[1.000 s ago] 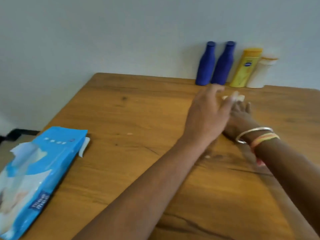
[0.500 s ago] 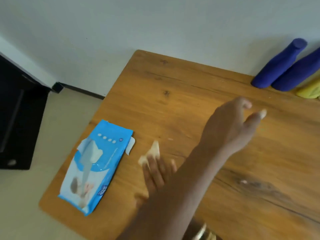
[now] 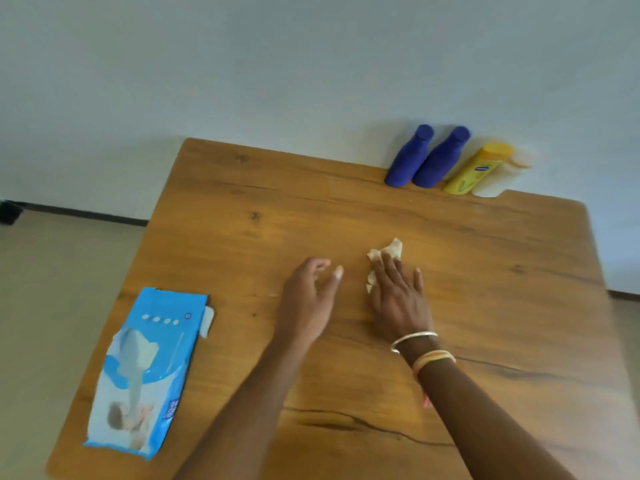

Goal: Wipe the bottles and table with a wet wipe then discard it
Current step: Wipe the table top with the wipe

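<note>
Right hand (image 3: 398, 299) lay flat on the tabletop (image 3: 242, 237), fingers straight and spread, palm down. Its grip was open, nothing pinched; the fingers pressed a crumpled wet wipe (image 3: 388, 251) against the wood. The wipe showed past the fingertips and along the thumb side of the hand, near the middle of the tabletop. A silver bangle (image 3: 414, 339) and an orange-yellow band (image 3: 433, 358) sat on that wrist. Left hand (image 3: 308, 299) was just beside the right, apart from the wipe, fingers loosely curled, grip slack and holding nothing; whether it touched the wood could not be told. At the far edge, against the wall (image 3: 311, 64), stood a row: first blue bottle (image 3: 405, 161), second blue bottle (image 3: 438, 162) touching it, then a yellow bottle (image 3: 476, 171), then a white bottle (image 3: 502, 176), all well apart from the hands. A blue wipes pack (image 3: 149, 368) lay flat at the near left corner, its flap lifted. Pale floor (image 3: 52, 306) showed on the left.
</note>
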